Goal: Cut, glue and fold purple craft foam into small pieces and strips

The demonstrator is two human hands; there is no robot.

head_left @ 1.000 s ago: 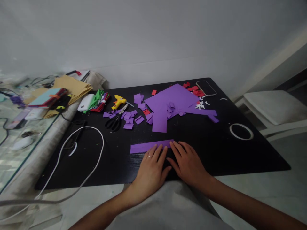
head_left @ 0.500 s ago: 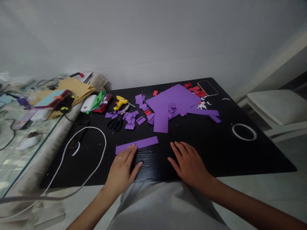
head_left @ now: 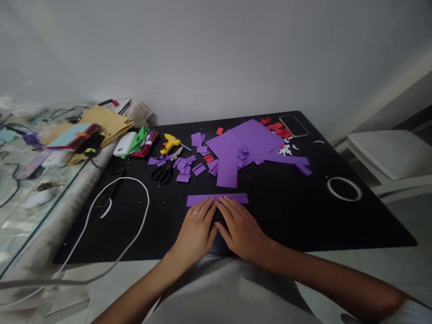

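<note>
A long purple paper strip (head_left: 195, 200) lies nearly level across the black table in front of me. The fingertips of my left hand (head_left: 196, 227) press on the strip's lower edge, a ring on one finger. Beside it, my right hand (head_left: 243, 229) rests its fingertips on the same strip, right of the middle. Both hands lie with outstretched fingers, thumbs almost meeting below the strip. Just beyond, a wider purple paper piece (head_left: 227, 171) points towards me, overlapping a large purple sheet (head_left: 251, 135).
Scissors (head_left: 165, 170), a yellow glue gun (head_left: 170, 143) and several small purple pieces (head_left: 185, 167) lie left of the sheet. A phone (head_left: 293, 125) sits at the back right, near a tape-like ring (head_left: 344, 188). A white cable (head_left: 146, 211) loops over the table's left side.
My left hand has slid the purple strip to the right, and the strip now lies straighter. My right hand has moved left onto it, close to my left hand.
</note>
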